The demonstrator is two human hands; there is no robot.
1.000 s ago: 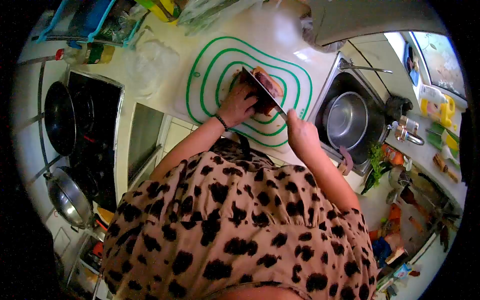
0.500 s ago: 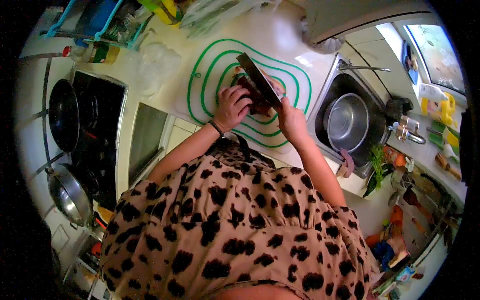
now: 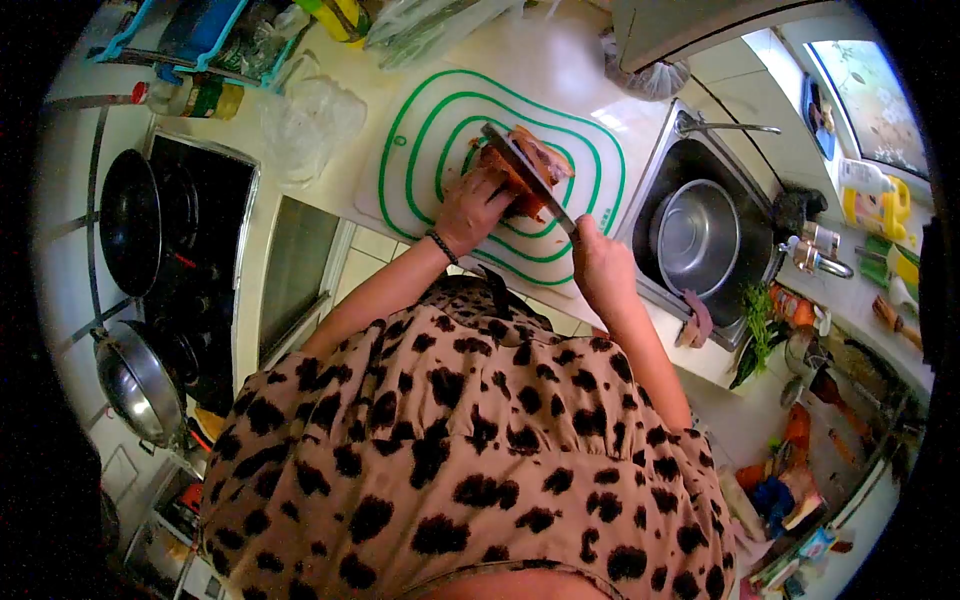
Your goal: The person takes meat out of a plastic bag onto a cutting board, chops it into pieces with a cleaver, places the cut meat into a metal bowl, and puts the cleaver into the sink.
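A white cutting board (image 3: 398,205) with green rounded rings lies on the counter in front of me. Reddish-brown cooked meat (image 3: 545,158) rests near its middle, with small scraps around it. My right hand (image 3: 604,265) is closed round the handle of a cleaver (image 3: 532,180). The blade slants up and to the left across the meat and is seen nearly edge-on; how deep it sits in the meat I cannot tell. On the near left side, my left hand (image 3: 474,208) grips the meat with bent fingers, close beside the blade.
To the right is a sink (image 3: 655,150) with a metal pot (image 3: 697,240) in it. A black stove (image 3: 205,200) with a frying pan (image 3: 130,222) stands left. A clear plastic bag (image 3: 315,120) lies beyond the board's left corner. Greens (image 3: 762,330) lie below the sink.
The cleaver has turned from showing its broad side to nearly edge-on, and its handle has moved slightly right and down with my right hand. More of the meat shows beyond the blade.
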